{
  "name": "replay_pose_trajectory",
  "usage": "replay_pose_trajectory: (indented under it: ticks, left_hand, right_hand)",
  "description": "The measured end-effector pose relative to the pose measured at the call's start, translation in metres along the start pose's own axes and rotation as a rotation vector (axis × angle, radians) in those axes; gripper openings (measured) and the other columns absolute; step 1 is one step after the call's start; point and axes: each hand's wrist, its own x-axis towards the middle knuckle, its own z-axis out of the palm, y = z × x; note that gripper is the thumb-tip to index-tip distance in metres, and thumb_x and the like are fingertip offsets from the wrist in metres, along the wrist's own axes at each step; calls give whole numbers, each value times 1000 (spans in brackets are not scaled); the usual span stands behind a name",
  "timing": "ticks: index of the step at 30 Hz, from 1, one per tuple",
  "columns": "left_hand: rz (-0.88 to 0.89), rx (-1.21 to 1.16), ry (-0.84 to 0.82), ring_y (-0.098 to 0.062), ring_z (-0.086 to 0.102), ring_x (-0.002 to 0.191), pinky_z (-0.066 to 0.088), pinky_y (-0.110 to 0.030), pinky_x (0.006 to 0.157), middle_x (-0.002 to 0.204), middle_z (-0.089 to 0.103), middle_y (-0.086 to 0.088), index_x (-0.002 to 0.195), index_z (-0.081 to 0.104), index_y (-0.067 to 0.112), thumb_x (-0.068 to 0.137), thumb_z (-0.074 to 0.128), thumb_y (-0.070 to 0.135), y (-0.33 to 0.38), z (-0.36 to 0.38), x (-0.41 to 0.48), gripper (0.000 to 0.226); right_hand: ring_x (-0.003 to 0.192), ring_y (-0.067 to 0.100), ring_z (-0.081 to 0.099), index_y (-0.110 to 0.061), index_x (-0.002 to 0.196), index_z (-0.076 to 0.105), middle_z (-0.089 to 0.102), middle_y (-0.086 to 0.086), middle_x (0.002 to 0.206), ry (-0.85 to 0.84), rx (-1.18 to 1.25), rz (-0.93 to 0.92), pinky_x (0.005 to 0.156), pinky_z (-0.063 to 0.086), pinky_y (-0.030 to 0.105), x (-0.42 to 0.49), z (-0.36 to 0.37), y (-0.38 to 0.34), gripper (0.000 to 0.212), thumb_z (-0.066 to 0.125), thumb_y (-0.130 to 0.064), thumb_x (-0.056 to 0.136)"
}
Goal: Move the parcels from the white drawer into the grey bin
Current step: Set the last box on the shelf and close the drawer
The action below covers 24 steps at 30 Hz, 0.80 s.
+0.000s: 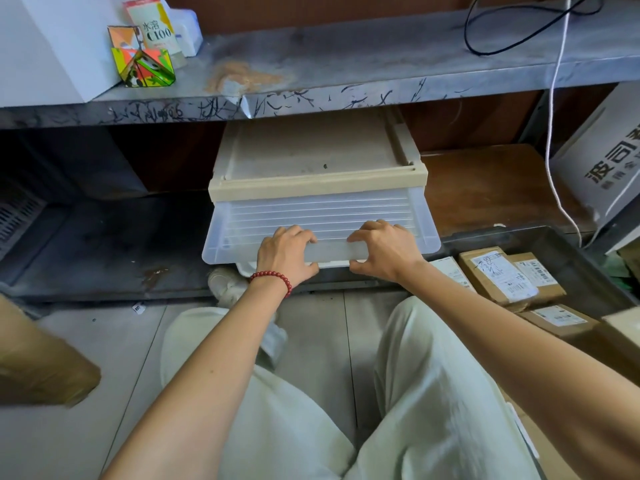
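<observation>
Head view: fingers of the left hand and right hand curl over the top of the flat handle of the white drawer, thumbs tucked beneath, both hands grasping it at centre frame. The translucent plastic drawer, its floor ribbed, juts from a beige frame under a scratched grey shelf. Brown cardboard parcels, each bearing a white printed shipping label too small to read, lie in the grey bin at right of frame, just beside the right wrist and apart from the fingers. A red bead bracelet circles the left wrist. At upper left a carton reads "C100" beside a bright folded-paper shape. A white box printed with large dark Chinese characters sits at the right edge, a white cord hanging before it.
</observation>
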Motion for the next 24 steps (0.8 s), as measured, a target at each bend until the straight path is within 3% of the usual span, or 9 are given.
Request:
replay_pose_trajectory:
  ticks: [15,24]
  left_hand:
    - [33,-2,36,-17,47,110,42,-31,83,114,57,9,114,56,28,75,68,40,13,20,-54,42]
    - [40,-37,19,-18,44,116,44,-32,90,120,55,5,118,56,23,78,69,18,6,32,-54,43]
  right_hand:
    - [114,19,50,-29,128,56,56,-3,127,10,7,15,84,42,34,-54,17,-8,55,60,-54,80]
    - [119,19,49,-31,129,56,56,-4,130,0,32,41,91,42,36,-54,27,-8,52,62,-50,82]
